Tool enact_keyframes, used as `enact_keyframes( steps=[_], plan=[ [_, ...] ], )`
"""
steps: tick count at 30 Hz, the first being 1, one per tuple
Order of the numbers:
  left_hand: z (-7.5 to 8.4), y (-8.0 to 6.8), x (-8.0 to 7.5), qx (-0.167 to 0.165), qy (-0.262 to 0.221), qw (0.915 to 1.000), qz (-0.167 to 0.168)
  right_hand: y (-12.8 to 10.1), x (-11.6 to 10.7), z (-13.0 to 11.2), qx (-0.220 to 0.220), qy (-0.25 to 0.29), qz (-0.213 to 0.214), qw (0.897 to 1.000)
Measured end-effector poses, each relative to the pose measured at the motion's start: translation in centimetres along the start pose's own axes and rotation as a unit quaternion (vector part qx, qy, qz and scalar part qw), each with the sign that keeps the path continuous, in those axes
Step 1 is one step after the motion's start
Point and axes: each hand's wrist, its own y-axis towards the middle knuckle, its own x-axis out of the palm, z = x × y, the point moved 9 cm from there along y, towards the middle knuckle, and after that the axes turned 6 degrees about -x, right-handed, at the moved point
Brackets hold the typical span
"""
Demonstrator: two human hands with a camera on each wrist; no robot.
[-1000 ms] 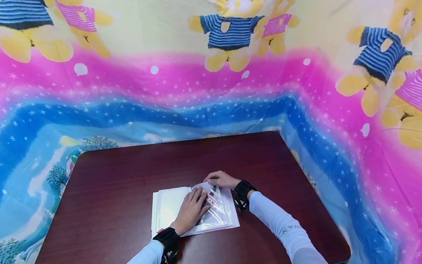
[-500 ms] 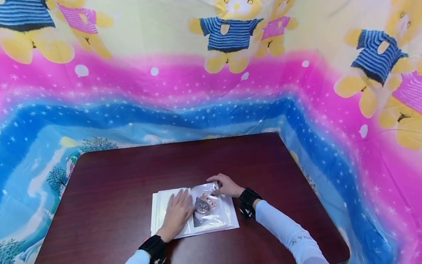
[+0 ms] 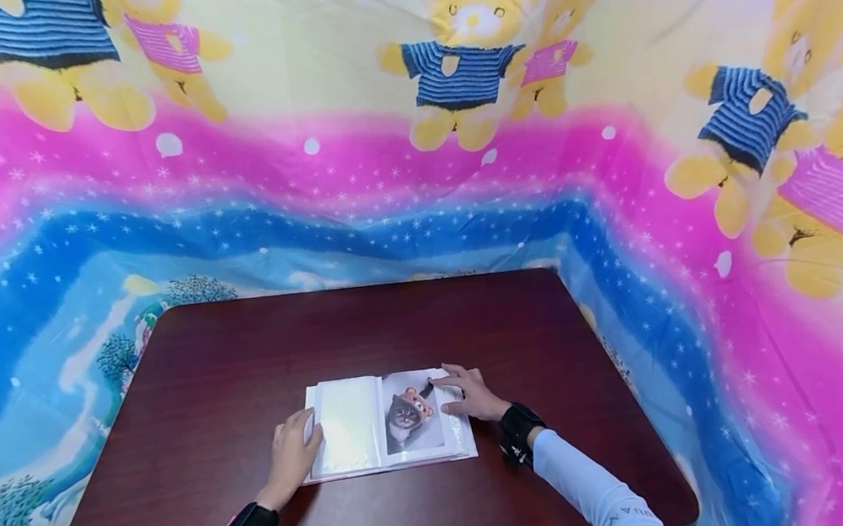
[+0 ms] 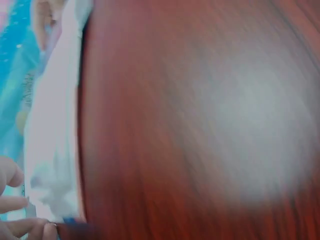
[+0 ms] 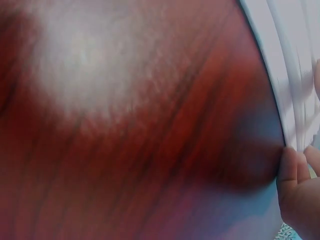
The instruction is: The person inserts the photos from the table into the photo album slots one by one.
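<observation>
The left hand (image 3: 288,461) rests at the left edge of the album (image 3: 386,423), its grip relaxed, fingers straight and lying loosely against the stacked pages without curling round them. In the left wrist view a few fingertips (image 4: 11,204) show at the lower left beside the album's white page edge (image 4: 52,150), though the picture is too blurred to tell how they touch it.

The right hand (image 3: 471,394) lies on the album's right page, its grip open too, fingers spread flat and pressing down near the upper right corner of the photo (image 3: 408,410). The right wrist view, also blurred, shows fingers (image 5: 295,185) at the lower right next to the album's page edges (image 5: 290,65).

The album lies open and flat on the counter (image 3: 367,326), near the front edge and between the two hands. Its left page is blank and white; its right page holds the photo of a cat under a clear sleeve.

Both forearms wear pale sleeves (image 3: 593,499) and black wrist straps (image 3: 520,442). Behind and beside the counter hangs a bright cloth (image 3: 410,130) printed with yellow bears, a pink band and a blue band.
</observation>
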Motion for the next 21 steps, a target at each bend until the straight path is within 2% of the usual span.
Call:
enact_keyframes(
  steps=[3,5,9,12,14,18,21],
  plan=[
    [-0.4,0.4,0.0,-0.054,-0.045,0.9974,-0.017,-0.2,0.2,0.0,-0.012,0.006,0.016,1.000],
    [-1.0,0.6,0.0,-0.105,-0.080,0.9908,-0.030,-0.2,0.3,-0.1,-0.021,0.012,0.023,0.999],
    [-2.2,0.7,0.4,-0.196,-0.145,0.9676,-0.066,-0.3,0.5,-0.2,-0.022,0.018,0.027,0.999],
    [-2.5,0.7,0.8,-0.236,-0.176,0.9517,-0.089,-0.4,0.4,-0.3,-0.014,0.022,0.035,0.999],
    [-2.5,0.9,0.9,-0.248,-0.171,0.9488,-0.095,-0.4,0.3,-0.3,-0.011,0.020,0.039,0.999],
    [-2.4,1.4,0.9,-0.261,-0.108,0.9535,-0.106,-0.3,0.3,-0.4,-0.008,0.017,0.043,0.999],
    [-2.3,2.0,1.0,-0.282,-0.063,0.9486,-0.129,-0.2,0.4,-0.2,-0.001,0.018,0.047,0.999]
  ],
)
